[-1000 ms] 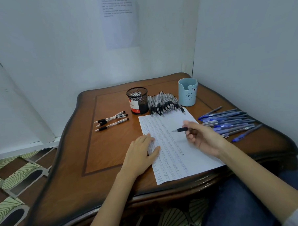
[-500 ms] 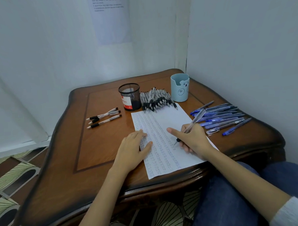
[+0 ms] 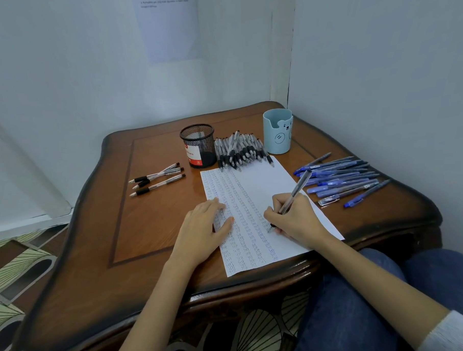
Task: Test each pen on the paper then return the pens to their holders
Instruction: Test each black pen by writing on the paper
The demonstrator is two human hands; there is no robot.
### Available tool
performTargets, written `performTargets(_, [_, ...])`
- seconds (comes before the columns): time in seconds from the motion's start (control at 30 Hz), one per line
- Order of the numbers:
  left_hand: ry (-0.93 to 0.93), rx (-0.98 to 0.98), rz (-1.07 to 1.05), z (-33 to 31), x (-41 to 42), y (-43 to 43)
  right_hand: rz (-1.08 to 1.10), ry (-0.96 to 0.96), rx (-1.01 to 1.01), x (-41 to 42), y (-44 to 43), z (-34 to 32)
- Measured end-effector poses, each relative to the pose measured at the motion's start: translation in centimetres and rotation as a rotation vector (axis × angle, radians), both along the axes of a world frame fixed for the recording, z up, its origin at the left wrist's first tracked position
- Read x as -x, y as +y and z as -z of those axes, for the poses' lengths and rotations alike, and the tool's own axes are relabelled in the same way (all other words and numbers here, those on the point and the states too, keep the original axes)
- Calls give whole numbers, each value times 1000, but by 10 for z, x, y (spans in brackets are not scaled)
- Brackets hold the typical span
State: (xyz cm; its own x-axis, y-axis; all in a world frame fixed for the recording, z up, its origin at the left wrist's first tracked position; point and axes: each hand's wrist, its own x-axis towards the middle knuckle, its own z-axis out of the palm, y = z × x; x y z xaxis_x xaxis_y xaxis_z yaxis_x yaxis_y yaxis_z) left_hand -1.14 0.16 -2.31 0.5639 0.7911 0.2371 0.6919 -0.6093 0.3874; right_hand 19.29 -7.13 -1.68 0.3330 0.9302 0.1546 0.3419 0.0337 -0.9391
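Observation:
A white sheet of paper (image 3: 263, 190) covered in rows of small pen marks lies on the wooden table (image 3: 153, 226). My left hand (image 3: 203, 232) rests flat on the sheet's left edge. My right hand (image 3: 296, 220) grips a black pen (image 3: 296, 191) in a writing hold, its tip touching the paper. A black mesh holder (image 3: 198, 146) and a light blue bear holder (image 3: 277, 132) stand at the back. Between them lies a pile of black pens (image 3: 238, 151). Three black pens (image 3: 157, 180) lie to the left. Several blue pens (image 3: 342, 179) lie to the right.
The table sits in a corner between two pale walls, with a printed sheet (image 3: 168, 24) taped to the back wall. My legs in blue jeans (image 3: 363, 302) are at the table's near right edge. Patterned floor tiles (image 3: 14, 267) show on the left.
My right hand turned the black pen from lying sideways in the fingers into a writing hold and lowered its tip onto the paper. The left hand stayed on the sheet.

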Motion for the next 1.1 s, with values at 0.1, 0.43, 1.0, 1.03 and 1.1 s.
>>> performTargets(0.1, [-5,5,1,0,0,-1,-6,11,7,0,1,1])
performTargets(0.43, [0,8,-3,0,0,0,-23,16,10,-1,1,0])
performTargets(1.0, [14,17,-7,1,-1,1,-9,22,26,-3,1,-2])
performTargets(1.03, [15,16,-6,1,-1,1,-2,36,17,-3,1,-2])
performTargets(1.1, [15,15,-6,0,-1,1,0,30,4,-4,1,-1])
